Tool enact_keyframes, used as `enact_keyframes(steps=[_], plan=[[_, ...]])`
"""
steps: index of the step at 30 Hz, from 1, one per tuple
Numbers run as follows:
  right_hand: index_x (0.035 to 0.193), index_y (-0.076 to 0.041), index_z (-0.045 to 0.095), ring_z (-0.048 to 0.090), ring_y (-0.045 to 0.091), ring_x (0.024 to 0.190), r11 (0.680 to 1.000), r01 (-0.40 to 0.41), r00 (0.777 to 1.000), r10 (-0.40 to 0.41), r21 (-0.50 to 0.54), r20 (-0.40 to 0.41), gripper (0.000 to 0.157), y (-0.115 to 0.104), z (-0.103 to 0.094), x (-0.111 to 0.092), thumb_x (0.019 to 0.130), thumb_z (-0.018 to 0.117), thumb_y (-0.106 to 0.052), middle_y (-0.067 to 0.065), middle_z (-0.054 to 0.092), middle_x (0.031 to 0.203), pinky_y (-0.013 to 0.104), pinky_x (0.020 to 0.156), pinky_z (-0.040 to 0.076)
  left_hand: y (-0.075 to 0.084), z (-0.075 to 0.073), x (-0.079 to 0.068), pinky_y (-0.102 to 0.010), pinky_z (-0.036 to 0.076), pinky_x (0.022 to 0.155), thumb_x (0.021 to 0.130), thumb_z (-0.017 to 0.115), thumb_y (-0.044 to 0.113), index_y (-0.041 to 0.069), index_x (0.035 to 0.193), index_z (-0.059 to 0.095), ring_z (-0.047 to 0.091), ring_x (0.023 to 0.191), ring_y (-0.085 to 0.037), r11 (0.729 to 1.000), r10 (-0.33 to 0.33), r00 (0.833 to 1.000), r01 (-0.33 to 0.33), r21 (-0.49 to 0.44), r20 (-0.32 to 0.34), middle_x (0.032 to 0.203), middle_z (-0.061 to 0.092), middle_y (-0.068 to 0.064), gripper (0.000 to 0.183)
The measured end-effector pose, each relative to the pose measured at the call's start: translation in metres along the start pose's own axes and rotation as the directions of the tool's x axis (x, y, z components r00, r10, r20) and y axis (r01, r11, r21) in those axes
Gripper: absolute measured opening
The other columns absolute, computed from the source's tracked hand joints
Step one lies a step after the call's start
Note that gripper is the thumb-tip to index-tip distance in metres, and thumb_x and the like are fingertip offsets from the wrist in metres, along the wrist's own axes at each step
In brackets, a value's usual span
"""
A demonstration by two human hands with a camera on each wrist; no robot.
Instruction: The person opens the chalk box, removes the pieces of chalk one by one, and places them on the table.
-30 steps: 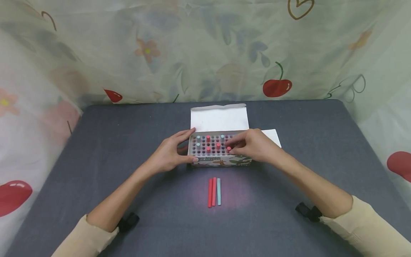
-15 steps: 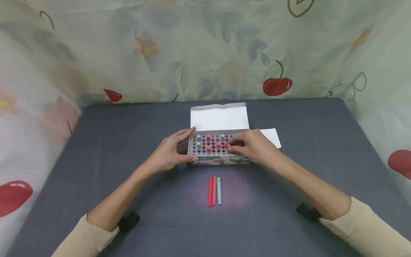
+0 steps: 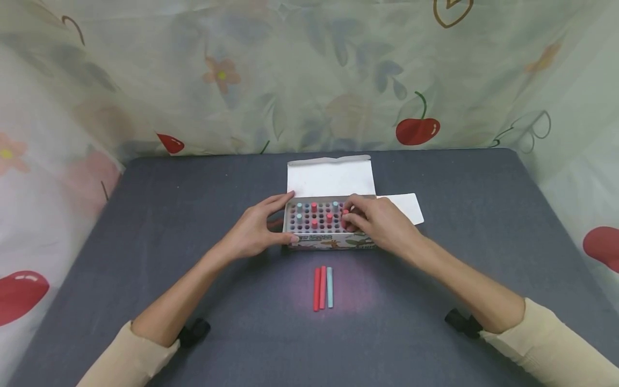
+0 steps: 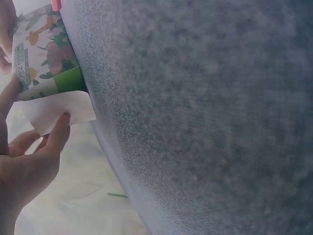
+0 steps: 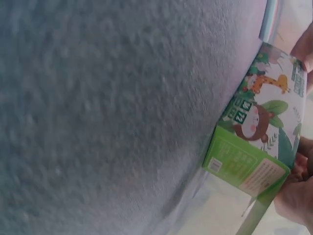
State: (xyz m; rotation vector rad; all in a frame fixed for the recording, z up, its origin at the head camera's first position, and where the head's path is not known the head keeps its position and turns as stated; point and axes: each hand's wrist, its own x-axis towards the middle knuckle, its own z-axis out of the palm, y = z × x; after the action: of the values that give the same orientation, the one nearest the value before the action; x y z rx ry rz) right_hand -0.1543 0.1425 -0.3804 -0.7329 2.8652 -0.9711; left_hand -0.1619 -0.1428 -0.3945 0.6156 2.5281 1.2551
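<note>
An open chalk box (image 3: 333,243) stands on the table, its top a grid of holes. Several red and pale blue chalk sticks poke up from it, such as a blue stick (image 3: 299,218) on the left. My left hand (image 3: 249,232) holds the box's left end, thumb at the front wall and index finger at the back corner. In the left wrist view, its fingers lie against a white side flap (image 4: 61,110). My right hand (image 3: 387,223) pinches a red chalk stick (image 3: 345,213) over the right part of the grid; its lower end is hidden.
In front of the box lie two loose red sticks, including the outer red stick (image 3: 316,290), beside a pale blue stick (image 3: 330,287). The lid (image 3: 331,178) stands open behind, and a white flap (image 3: 408,207) sticks out right. A patterned curtain (image 3: 309,80) hangs behind the table.
My right hand, with the red chalk stick, has shifted slightly toward the back of the grid, its index finger more bent. The left hand and the loose sticks stay in place.
</note>
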Motion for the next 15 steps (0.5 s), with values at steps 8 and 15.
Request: enact_keyframes(steps=[8, 15], plan=[[0.098, -0.015, 0.059, 0.066, 0.001, 0.068, 0.999, -0.002, 0.999, 0.004, 0.036, -0.049, 0.006, -0.0006, 0.004, -0.0024, 0.102, 0.059, -0.02, -0.008, 0.069, 0.076, 0.029, 0.064, 0.056, 0.001, -0.0002, 0.0003, -0.039, 0.055, 0.098, 0.082, 0.084, 0.016, 0.02, 0.158, 0.029, 0.053, 0.129, -0.037, 1.0, -0.009, 1.0, 0.009, -0.004, 0.005, 0.159, 0.028, -0.013, 0.094], [0.107, -0.014, 0.052, 0.067, 0.004, 0.063, 0.994, -0.056, 0.994, 0.064, 0.093, -0.088, 0.007, -0.0023, 0.0041, -0.0007, 0.105, 0.053, -0.021, -0.006, 0.07, 0.068, 0.031, 0.058, 0.051, -0.0008, -0.0005, 0.001, -0.039, 0.052, 0.101, 0.082, 0.084, 0.015, 0.019, 0.158, 0.029, 0.051, 0.131, -0.035, 1.0, 0.009, 1.0, -0.008, -0.016, 0.009, 0.159, 0.028, -0.013, 0.094]])
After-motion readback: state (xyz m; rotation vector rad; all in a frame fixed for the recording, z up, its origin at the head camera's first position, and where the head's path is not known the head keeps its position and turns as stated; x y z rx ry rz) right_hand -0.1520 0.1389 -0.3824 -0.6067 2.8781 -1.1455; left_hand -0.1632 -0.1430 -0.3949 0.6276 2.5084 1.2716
